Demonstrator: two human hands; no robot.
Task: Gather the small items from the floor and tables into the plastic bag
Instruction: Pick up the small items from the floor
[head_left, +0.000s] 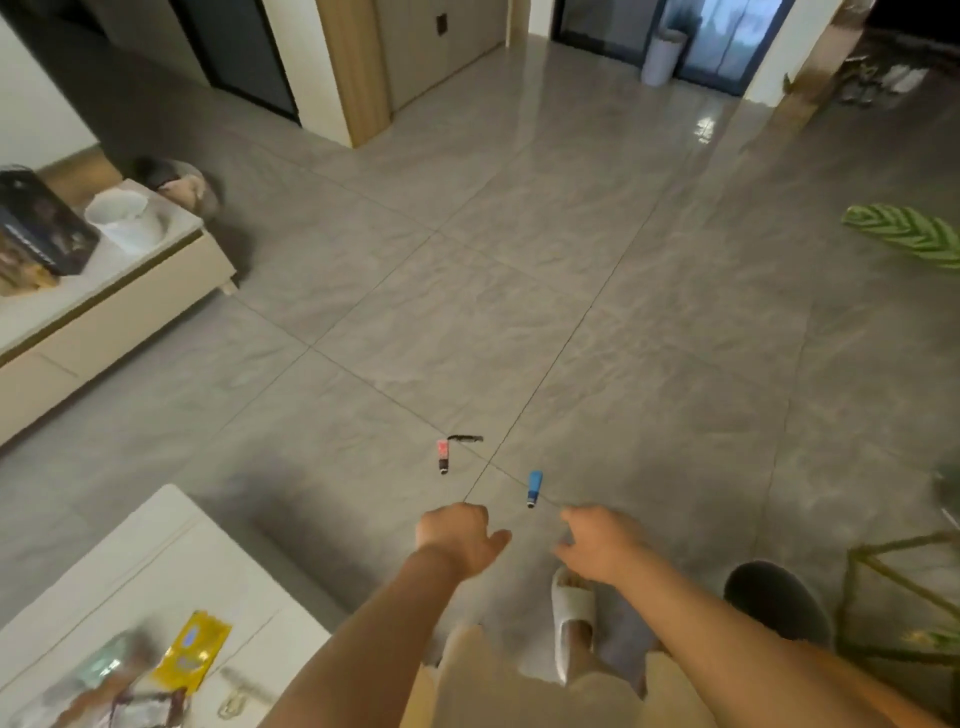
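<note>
Grey floor tiles (519, 291) hold a pink tube (442, 457), black strip (466, 439) and blue tube (534, 487); near them, left hand (460, 538) and right hand (602, 545) hover, fingers loosely curled, holding nothing.

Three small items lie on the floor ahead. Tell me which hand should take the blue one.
Right. The right hand hangs empty just beside the blue item, nearer than the left hand, which lines up better with the pink item.
</note>
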